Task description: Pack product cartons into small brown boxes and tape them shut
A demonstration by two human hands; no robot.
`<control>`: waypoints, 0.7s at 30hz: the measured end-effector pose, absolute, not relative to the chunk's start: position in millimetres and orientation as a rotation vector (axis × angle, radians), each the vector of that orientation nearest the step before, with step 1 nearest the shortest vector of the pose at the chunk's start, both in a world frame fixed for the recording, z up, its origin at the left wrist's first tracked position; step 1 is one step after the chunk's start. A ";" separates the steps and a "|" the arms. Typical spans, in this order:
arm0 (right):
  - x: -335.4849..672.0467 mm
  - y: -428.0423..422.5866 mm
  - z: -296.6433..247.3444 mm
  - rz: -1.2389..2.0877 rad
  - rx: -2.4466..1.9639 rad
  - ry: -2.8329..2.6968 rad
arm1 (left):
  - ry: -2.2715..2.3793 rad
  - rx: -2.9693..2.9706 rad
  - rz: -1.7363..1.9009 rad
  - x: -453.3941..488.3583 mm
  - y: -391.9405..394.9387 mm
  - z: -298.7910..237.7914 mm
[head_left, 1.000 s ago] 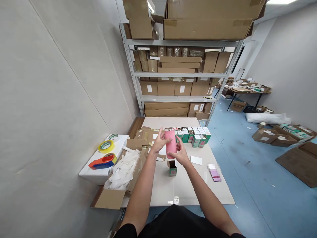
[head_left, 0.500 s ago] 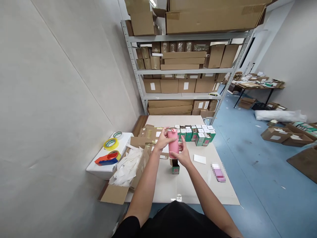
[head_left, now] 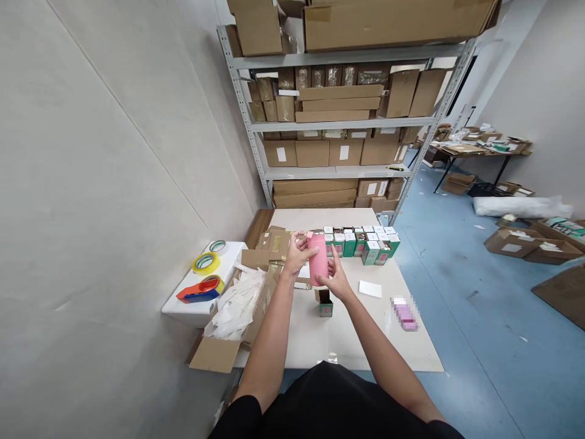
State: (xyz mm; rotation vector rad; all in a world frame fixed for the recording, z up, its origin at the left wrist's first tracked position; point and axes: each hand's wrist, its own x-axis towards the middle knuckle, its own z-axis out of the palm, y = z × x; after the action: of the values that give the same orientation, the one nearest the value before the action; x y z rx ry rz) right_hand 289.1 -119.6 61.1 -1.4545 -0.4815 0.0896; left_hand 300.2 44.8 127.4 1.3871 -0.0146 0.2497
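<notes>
A pink bottle (head_left: 319, 261), possibly a tumbler, is held upright with a slight tilt above the table (head_left: 301, 341). My left hand (head_left: 298, 253) is closed on its upper left side, near the top. Lower down, my right hand (head_left: 337, 277) grips it from the right, thumb near the base. Just below the bottle stands a small green box (head_left: 326, 309) with its brown flap raised. Several green-and-white boxes (head_left: 371, 251) stand grouped behind my right hand. On the right of the table lies a white card or slip (head_left: 370, 289).
On the left, an open carton (head_left: 214, 356) holds white paper-like strips. Beside it a white stand (head_left: 183, 305) bears tape rolls (head_left: 205, 263) and an orange-and-blue tape dispenser (head_left: 201, 290). A metal shelf (head_left: 338, 173) with cartons rises behind the table. A blurred pink item (head_left: 404, 314) lies at right.
The pink bottle has turned in my hands, its top tab shifting to the left. My left hand has shifted slightly left. The open green box stays in place on the table.
</notes>
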 end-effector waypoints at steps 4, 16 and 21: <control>288.7 -117.2 62.3 0.013 -1.514 -0.411 | 0.007 1.384 0.221 301.0 43.8 124.7; 287.3 -113.5 50.3 -0.011 -1.524 -0.313 | 0.015 1.365 0.191 304.8 44.4 118.9; 285.1 -114.8 48.2 0.123 -1.473 -0.359 | -0.027 1.324 0.144 304.1 43.4 113.3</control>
State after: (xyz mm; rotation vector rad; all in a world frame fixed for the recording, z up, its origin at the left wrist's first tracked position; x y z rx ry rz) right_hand 285.1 -114.8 48.2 -1.4727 -0.3589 0.1227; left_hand 304.1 43.4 113.3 1.3241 -0.0268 0.1440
